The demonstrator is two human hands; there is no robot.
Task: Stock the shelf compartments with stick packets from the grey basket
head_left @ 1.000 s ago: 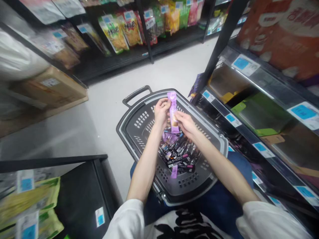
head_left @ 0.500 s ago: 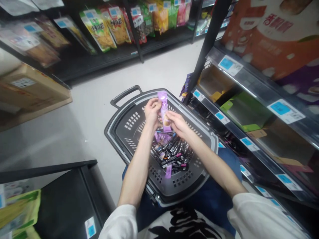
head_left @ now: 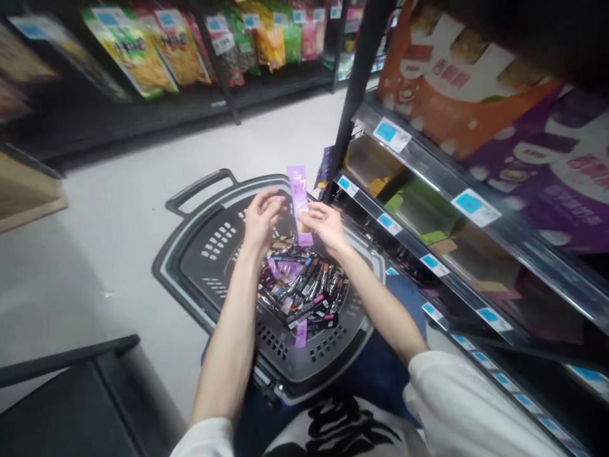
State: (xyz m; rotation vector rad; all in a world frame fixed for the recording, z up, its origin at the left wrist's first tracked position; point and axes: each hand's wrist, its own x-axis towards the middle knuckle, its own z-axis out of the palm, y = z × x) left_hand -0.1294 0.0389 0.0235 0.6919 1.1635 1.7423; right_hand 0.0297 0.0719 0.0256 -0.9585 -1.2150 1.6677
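Observation:
Between the thumb and fingers of my right hand (head_left: 323, 225) is a slim purple snack packet (head_left: 299, 197), held upright above the basket. My left hand (head_left: 264, 219) hovers just left of the packet, apart from it, with its fingers loosely curled and nothing in them. Below both hands is a dark grey shopping basket (head_left: 190, 254) with slotted walls, resting at my lap. In its bottom lies a heap of slim black packets (head_left: 309, 285). A few purple packets (head_left: 288, 270) lie among them, and one purple packet (head_left: 301, 333) sits at the near edge of the heap.
Close on my right, a shelf rack (head_left: 428, 174) holds large orange bags (head_left: 442, 70), purple bags (head_left: 561, 165) and open boxes (head_left: 423, 209). Hanging snack bags (head_left: 137, 54) line the far shelf. A cardboard box (head_left: 28, 190) stands left, and a black shelf (head_left: 71, 393) is near left.
My left hand has let go of the purple packet and moved left from it. The right hand still holds it. The view has turned right, so the surroundings appear shifted left.

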